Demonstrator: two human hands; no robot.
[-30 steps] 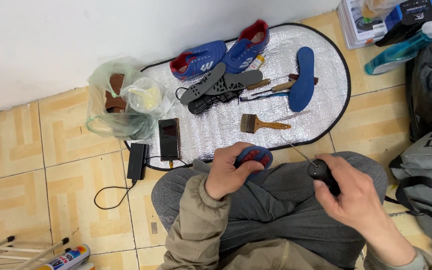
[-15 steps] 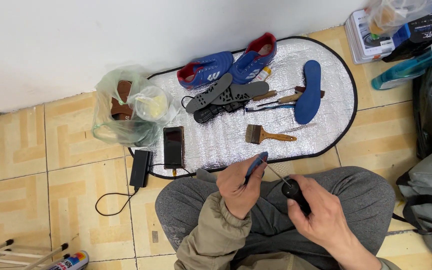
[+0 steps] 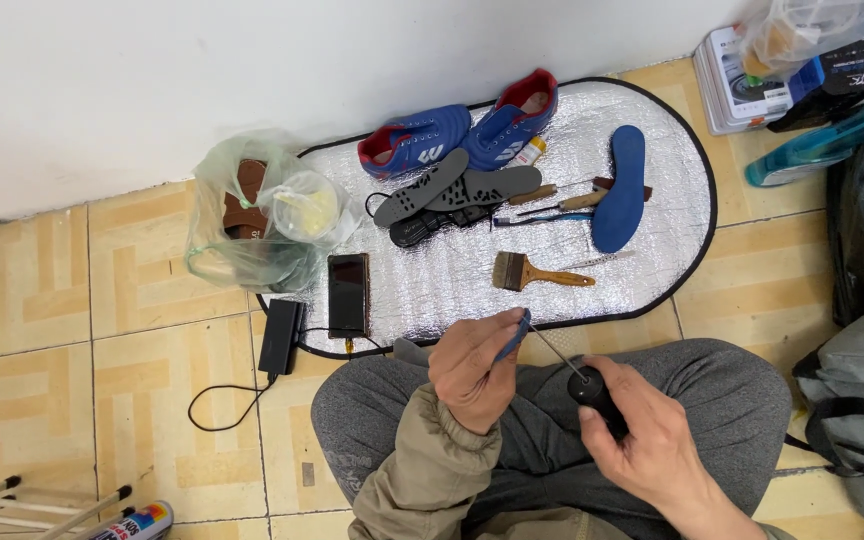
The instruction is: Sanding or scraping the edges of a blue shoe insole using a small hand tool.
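Pinched in the left hand [image 3: 472,368], a small blue piece [image 3: 514,335] sits above the lap; the right hand [image 3: 642,440] clamps a black-handled awl [image 3: 592,392], its tip seemingly at the piece. Piercing appears underway; next comes a steady, aligned push.

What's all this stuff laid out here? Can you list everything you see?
mat: 1, silver with black edge, on the tiled floor by the wall
shoes: 2, blue and red, back of mat
dark soles: about 3, grey and black, mid mat
blue insole: 1, right of mat
brush: 1, wooden handle, front of mat
small tools: several, between soles and insole
phone: 1, dark, left end of mat
power pack: 1, black, cabled, on floor
plastic bag: 1, greenish, left of mat
backpack: 1, grey, right
spray can: 1, bottom left
left hand: holds a blue piece
right hand: grips a black-handled awl
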